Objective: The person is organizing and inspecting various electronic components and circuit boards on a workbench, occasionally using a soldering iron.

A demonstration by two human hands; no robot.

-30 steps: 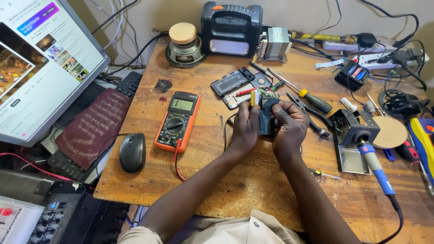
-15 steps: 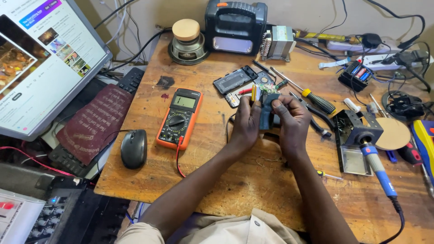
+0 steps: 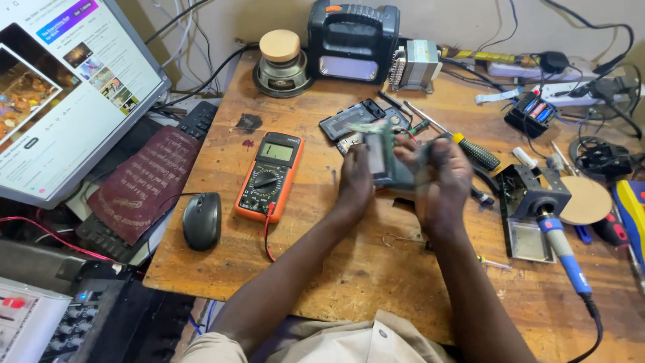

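Note:
Both my hands hold a small dark electronic device (image 3: pixel 388 161) with a greenish circuit board, lifted a little above the wooden workbench (image 3: pixel 349 269). My left hand (image 3: pixel 355 180) grips its left side. My right hand (image 3: pixel 438 181) wraps its right side, blurred by motion. An orange multimeter (image 3: pixel 269 176) lies just left of my left hand, its leads trailing toward the bench's front edge. A dark phone-like casing (image 3: pixel 349 119) and a screwdriver (image 3: pixel 463 142) with a yellow and black handle lie right behind my hands.
A blue-handled soldering iron (image 3: pixel 561 245) rests in its black stand (image 3: pixel 531 202) at right. A black mouse (image 3: pixel 201 220) sits front left, beside a keyboard under a maroon cloth (image 3: pixel 144 181). A monitor (image 3: pixel 60 94) stands far left. A speaker (image 3: pixel 281 64), lantern (image 3: pixel 353 40) and transformer (image 3: pixel 416 64) line the back.
The device has been raised and turned in my hands, with its lighter face now showing. My right hand moves quickly and is blurred. The camera view shifted slightly.

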